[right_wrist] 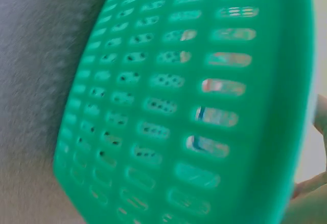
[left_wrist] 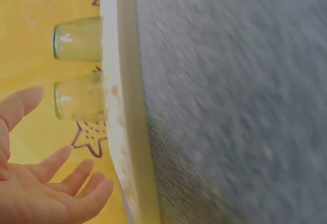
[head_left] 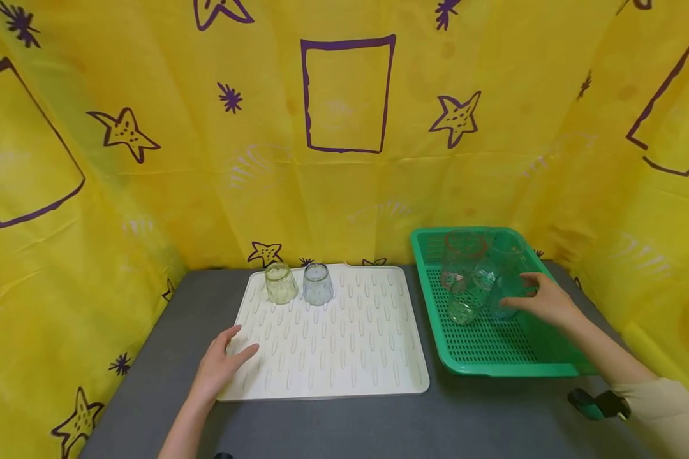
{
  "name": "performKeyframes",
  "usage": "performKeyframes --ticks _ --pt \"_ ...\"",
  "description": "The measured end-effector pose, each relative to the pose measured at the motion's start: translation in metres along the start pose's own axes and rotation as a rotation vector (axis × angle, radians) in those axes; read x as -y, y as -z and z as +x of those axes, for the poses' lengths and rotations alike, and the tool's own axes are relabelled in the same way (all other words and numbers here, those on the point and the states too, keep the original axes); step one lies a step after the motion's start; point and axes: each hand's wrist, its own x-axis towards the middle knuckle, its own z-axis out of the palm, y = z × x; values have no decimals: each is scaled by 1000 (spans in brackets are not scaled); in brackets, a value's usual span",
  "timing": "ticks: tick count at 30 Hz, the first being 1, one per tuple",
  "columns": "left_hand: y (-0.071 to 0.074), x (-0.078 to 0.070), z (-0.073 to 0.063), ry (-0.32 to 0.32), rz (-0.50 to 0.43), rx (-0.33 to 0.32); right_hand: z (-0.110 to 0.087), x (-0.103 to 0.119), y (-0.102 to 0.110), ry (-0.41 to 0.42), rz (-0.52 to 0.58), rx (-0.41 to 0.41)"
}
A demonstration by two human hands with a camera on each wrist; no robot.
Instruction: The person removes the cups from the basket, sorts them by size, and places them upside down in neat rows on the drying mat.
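Note:
My right hand (head_left: 547, 302) reaches into the green basket (head_left: 511, 369), with thumb and fingers curled round a bluish glass (head_left: 498, 298). In the right wrist view the basket wall (right_wrist: 168, 91) hides most of that hand. Beside this glass are a small clear glass (head_left: 462, 310), a taller red-rimmed glass (head_left: 458, 255) and another tall clear glass (head_left: 508, 248). My left hand (head_left: 217, 368) hovers by the left edge of the white ridged mat (head_left: 333, 357), fingers spread and holding nothing. A yellowish glass (head_left: 281, 284) and a blue-grey glass (head_left: 318, 285) stand upside down at the mat's back left.
Dark grey tabletop (head_left: 344, 427) lies under the mat and basket. A yellow patterned cloth (head_left: 344, 191) hangs right behind them and along both sides. The basket's raised rim stands close to the mat's right edge.

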Motion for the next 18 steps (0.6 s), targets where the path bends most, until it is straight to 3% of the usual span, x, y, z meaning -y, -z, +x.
performKeyframes --ticks 7,18 --pt "-13 -19 -2 -84 -190 6 -13 15 6 -1 120 -30" --pt "-32 -50 -11 -194 -363 50 -24 44 -4 80 199 -162"
